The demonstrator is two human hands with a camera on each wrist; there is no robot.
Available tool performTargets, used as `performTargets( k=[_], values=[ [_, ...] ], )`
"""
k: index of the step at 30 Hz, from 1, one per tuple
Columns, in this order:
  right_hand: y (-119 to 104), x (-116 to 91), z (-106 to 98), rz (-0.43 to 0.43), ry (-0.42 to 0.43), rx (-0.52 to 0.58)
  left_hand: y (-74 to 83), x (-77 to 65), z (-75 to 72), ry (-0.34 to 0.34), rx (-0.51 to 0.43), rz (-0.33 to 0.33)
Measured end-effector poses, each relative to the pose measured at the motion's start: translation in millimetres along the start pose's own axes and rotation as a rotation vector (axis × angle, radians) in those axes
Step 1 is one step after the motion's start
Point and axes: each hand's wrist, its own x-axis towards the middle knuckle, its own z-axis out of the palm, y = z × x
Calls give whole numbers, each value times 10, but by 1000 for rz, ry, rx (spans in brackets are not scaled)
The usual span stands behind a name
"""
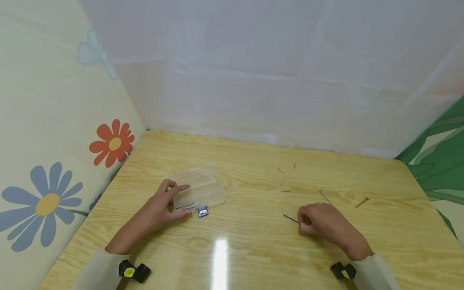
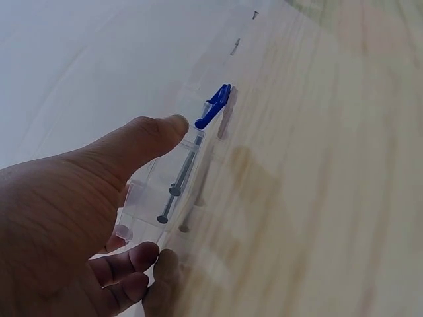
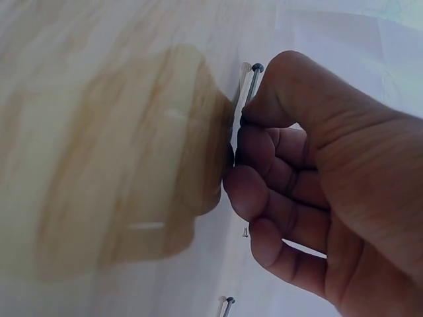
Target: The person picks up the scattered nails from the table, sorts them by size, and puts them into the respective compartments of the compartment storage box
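A clear plastic box (image 1: 203, 189) lies on the table at left, with several long nails (image 2: 175, 188) inside near its front. A blue latch (image 2: 215, 107) sits on its front side. My left hand (image 1: 161, 209) grips the box's left end, thumb at the front and fingers reaching over towards the back. To the right, my right hand (image 1: 320, 221) pinches a long nail (image 1: 291, 218) between thumb and forefinger, close over the table. The nail's head end points left; the rest is hidden by the fingers. Another long nail (image 1: 325, 197) lies just behind this hand.
A nail (image 1: 361, 202) lies right of the right hand. Small nails (image 1: 285, 191) are scattered on the wooden table (image 1: 253, 245) between and beyond the hands. A pale cloth (image 1: 253, 80) hangs along the back edge, and flower-printed cloth (image 1: 50, 121) at the left.
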Motion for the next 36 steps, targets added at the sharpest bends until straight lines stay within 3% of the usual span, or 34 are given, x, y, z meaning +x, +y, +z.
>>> performTargets(
  k=[23,29,36],
  values=[
    [-28,-9,-9,-42,50,-9,-4,1,-3,-10,-6,-17],
    [-108,88,-57,-23,39,-3,-8,-4,0,-1,1,-2],
    [-235,308,-91,-86,28,-2,-5,-3,2,-3,-3,-10]
  ],
)
